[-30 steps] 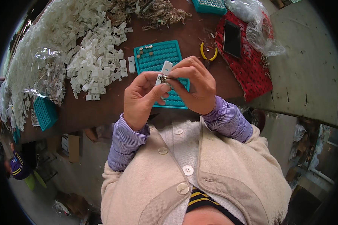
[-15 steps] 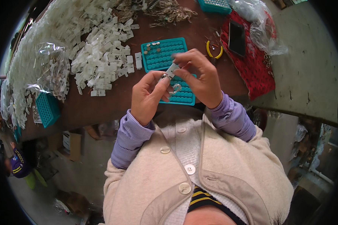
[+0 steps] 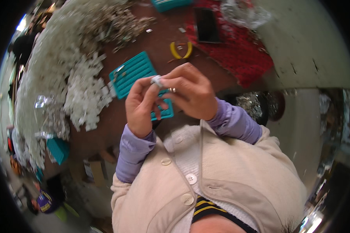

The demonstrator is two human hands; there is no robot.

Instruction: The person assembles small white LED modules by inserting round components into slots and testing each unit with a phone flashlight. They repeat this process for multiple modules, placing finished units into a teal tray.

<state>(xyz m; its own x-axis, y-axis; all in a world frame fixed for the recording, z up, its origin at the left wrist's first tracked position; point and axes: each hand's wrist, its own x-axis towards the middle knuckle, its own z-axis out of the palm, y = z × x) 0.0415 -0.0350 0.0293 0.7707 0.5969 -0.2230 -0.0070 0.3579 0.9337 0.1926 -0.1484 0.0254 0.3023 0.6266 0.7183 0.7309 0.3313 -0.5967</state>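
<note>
In front of my chest both hands come together, with a small whitish plastic piece (image 3: 157,80) between their fingertips. My left hand (image 3: 140,106) pinches it from the left, thumb against forefinger. From the right, my right hand (image 3: 194,91) grips its other side. A small shiny bit (image 3: 172,89) shows by the right fingers; blur hides its kind. Beneath and behind the hands lie two teal ridged trays, the farther tray (image 3: 134,72) with a few small metallic bits at its left end, and the nearer tray (image 3: 167,110) partly covered by my hands.
White plastic tags (image 3: 85,93) are heaped at left, beside a clear plastic bag (image 3: 52,116) and a teal basket (image 3: 58,149). Beyond are tangled metallic strands (image 3: 122,27), yellow-handled pliers (image 3: 187,51) and a dark phone (image 3: 207,25) on red cloth (image 3: 237,58). Someone (image 3: 45,202) is at lower left.
My view has turned, so the table things sit farther left. My right fingers have come down onto the whitish piece, closer to the left fingertips. The shiny loop near my left fingers no longer shows clearly.
</note>
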